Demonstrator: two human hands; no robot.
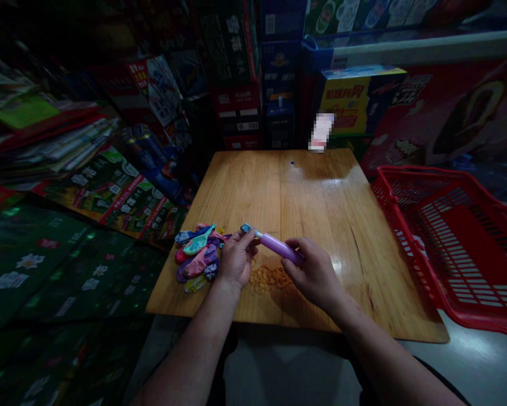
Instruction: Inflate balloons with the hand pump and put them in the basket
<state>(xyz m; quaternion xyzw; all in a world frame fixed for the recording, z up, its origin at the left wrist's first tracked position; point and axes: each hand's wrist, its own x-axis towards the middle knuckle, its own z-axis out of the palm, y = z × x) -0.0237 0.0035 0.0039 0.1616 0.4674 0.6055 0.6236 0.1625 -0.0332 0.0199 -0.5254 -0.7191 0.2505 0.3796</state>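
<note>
My right hand point(310, 268) is wrapped round the purple body of a balloon pump point(278, 247), which slants up to the left over the table. At the pump's thin pale nozzle, my left hand point(236, 256) pinches a small light-blue balloon point(246, 228). Part of that balloon is hidden by the fingers. Beside my left hand lies a pile of limp balloons point(198, 256) in blue, teal, pink, purple and yellow. Many tan rubber bands point(268, 277) are scattered on the wood between and below my hands.
The wooden table point(253, 186) carries a tiny dark blue object point(292, 163) near its back edge. A red shopping basket point(452, 242) stands close on the right. Stacked cartons point(236, 107) rise behind, and green boxes point(79, 265) crowd the left side.
</note>
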